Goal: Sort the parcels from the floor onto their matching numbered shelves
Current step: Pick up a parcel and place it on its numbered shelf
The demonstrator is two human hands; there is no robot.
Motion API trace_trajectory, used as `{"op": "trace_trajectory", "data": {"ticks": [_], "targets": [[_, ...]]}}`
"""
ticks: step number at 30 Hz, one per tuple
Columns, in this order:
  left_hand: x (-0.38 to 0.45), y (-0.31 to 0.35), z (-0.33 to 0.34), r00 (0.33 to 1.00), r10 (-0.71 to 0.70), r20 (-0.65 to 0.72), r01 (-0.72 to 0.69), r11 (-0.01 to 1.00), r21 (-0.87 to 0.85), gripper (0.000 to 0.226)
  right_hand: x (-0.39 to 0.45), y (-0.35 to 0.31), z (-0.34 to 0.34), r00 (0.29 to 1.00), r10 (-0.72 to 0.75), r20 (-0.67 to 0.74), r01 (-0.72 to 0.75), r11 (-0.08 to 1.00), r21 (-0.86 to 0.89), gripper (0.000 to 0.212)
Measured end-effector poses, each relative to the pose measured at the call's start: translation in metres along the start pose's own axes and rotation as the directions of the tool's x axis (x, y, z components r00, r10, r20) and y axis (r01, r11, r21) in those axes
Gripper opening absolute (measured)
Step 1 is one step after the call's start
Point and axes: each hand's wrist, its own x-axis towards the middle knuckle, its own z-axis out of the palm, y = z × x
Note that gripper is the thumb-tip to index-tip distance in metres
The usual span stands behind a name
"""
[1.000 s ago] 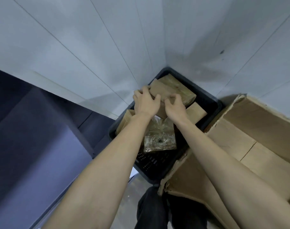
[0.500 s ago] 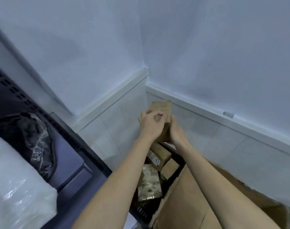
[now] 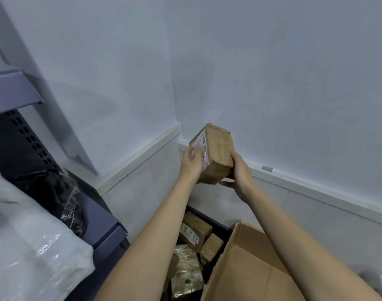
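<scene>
Both hands, left hand (image 3: 191, 162) and right hand (image 3: 240, 173), grip a cardboard parcel (image 3: 214, 154) raised above the crate (image 3: 216, 227), label side turned leftward, seemingly to read its number before finding its shelf (image 3: 14, 88).

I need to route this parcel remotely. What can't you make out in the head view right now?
- Label on the held parcel: print too small and blurred, partly covered by the left hand.
- Shelf numbers: none visible, the shelf is cut off by the left edge.
- Black crate: mostly hidden by the forearms and the big carton.

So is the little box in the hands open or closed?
Closed: the cardboard box shows no raised flaps, held by left hand and right hand.
</scene>
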Motion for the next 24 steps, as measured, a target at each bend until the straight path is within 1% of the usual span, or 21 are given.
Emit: {"op": "trace_trajectory", "data": {"ticks": [1,3,5,6,8,9,11,12,14,16,21,24], "targets": [[-0.003,-0.002,0.001,1.000,0.025,0.012,-0.025,1.000,-0.003,0.046,-0.001,0.001,-0.003,1.000,-0.016,-0.026,0.015,0.999,-0.031,0.040],[-0.005,-0.010,0.001,0.996,0.085,-0.023,-0.084,0.996,0.041,0.044,-0.001,0.002,-0.011,0.994,-0.062,-0.093,0.051,0.991,-0.122,0.034],[-0.009,-0.013,0.004,0.993,0.103,-0.051,-0.101,0.994,0.051,0.051,-0.005,0.001,-0.016,0.987,-0.118,-0.107,0.094,0.974,-0.207,0.036],[-0.012,-0.014,0.006,0.993,0.103,-0.052,-0.101,0.994,0.045,0.059,-0.008,0.000,-0.017,0.985,-0.144,-0.095,0.119,0.966,-0.229,0.044],[-0.013,-0.012,0.009,0.990,0.123,-0.062,-0.120,0.992,0.046,0.071,-0.009,-0.001,-0.017,0.978,-0.189,-0.091,0.160,0.951,-0.263,0.066],[-0.015,-0.011,0.010,0.985,0.153,-0.074,-0.150,0.988,0.041,0.071,-0.009,-0.002,-0.017,0.975,-0.199,-0.096,0.165,0.945,-0.282,0.075],[-0.017,-0.006,0.010,0.976,0.185,-0.110,-0.188,0.982,-0.012,0.058,-0.009,-0.005,-0.017,0.981,-0.181,-0.070,0.152,0.941,-0.302,0.083],[-0.017,-0.003,0.009,0.972,0.195,-0.128,-0.201,0.979,-0.035,0.048,-0.011,-0.008,-0.017,0.984,-0.173,-0.045,0.152,0.944,-0.292,0.079],[-0.019,0.002,0.005,0.962,0.232,-0.141,-0.242,0.968,-0.059,0.031,-0.017,-0.012,-0.018,0.982,-0.190,-0.020,0.177,0.947,-0.269,0.056],[-0.021,0.006,0.002,0.955,0.264,-0.134,-0.275,0.959,-0.070,0.027,-0.018,-0.011,-0.022,0.979,-0.204,-0.031,0.190,0.950,-0.250,0.042],[-0.026,0.008,-0.002,0.956,0.288,-0.063,-0.290,0.956,-0.038,0.018,-0.016,-0.005,-0.016,0.973,-0.225,-0.060,0.206,0.951,-0.231,0.043],[-0.025,0.004,-0.003,0.958,0.281,-0.062,-0.283,0.959,-0.028,0.016,-0.017,-0.003,-0.012,0.971,-0.232,-0.052,0.213,0.946,-0.246,0.042]]}}
